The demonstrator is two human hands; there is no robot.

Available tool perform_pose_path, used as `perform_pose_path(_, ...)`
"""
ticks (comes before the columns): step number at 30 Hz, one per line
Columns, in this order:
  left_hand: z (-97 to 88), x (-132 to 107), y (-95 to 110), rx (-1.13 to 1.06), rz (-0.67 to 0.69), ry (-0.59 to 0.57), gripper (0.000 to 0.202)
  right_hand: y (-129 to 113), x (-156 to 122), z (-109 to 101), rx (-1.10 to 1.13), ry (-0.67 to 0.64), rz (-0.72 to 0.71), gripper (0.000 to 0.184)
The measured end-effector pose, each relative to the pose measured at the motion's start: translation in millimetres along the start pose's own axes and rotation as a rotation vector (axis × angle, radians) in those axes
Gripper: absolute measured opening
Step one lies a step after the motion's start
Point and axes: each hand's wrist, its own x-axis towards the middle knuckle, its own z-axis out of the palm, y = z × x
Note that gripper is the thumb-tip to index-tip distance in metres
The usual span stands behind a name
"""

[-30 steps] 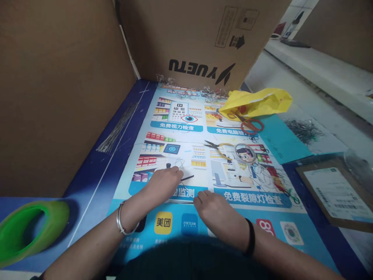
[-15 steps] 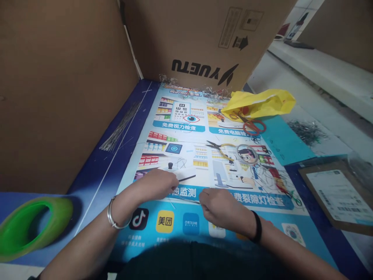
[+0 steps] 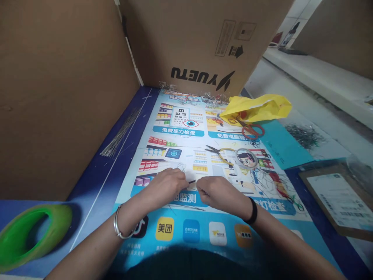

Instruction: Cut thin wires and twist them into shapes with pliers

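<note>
My left hand (image 3: 171, 184) is closed in a pinch low over the printed poster sheet (image 3: 163, 200). My right hand (image 3: 214, 190) is curled into a loose fist just to its right, with a small gap between the two. Whatever the fingers hold is hidden or too thin to make out. A thin wire (image 3: 189, 207) lies on the sheet just below the hands. Beyond my right hand are pliers with yellow handles (image 3: 223, 153) and a round clear dish (image 3: 246, 158). A tangle of thin wires (image 3: 272, 181) lies right of that hand.
A bundle of straight wires (image 3: 119, 136) lies at left, behind a green tape roll (image 3: 62, 221). Cardboard walls (image 3: 186, 46) enclose the back and left. At right are red-handled scissors (image 3: 253, 132), a yellow bag (image 3: 259, 109), a wire pile (image 3: 304, 136) and a labelled package (image 3: 338, 198).
My right hand has moved up and slightly left, and my left hand a little right, so they are closer together. The thin wire by my right hand now lies below both hands.
</note>
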Motion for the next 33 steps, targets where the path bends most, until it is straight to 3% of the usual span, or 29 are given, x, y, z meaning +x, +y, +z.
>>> perform_pose_path(6,-1.0,-3.0,4.4,-0.041,0.071,-0.090,0.025,2.1,-3.2,11.2,0.063,-0.071,-0.078,0.011)
perform_pose_path(14,2.8,0.9,9.2,0.138,0.020,0.024,0.017,-1.3,4.2,6.2,-0.036,0.012,0.003,0.012)
perform_pose_path(19,2.1,2.2,4.9,0.245,0.015,0.103,0.024,-1.2,17.0,-1.8,-0.105,0.077,0.033,0.021)
perform_pose_path(28,-1.3,33.9,-1.0,0.367,-0.196,0.092,0.015,-2.1,41.6,-6.6,-0.334,0.193,0.120,0.012)
perform_pose_path(33,7.6,49.0,-13.6,0.358,-0.281,0.143,0.017,4.1,52.6,-3.4,-0.309,0.242,0.216,0.014)
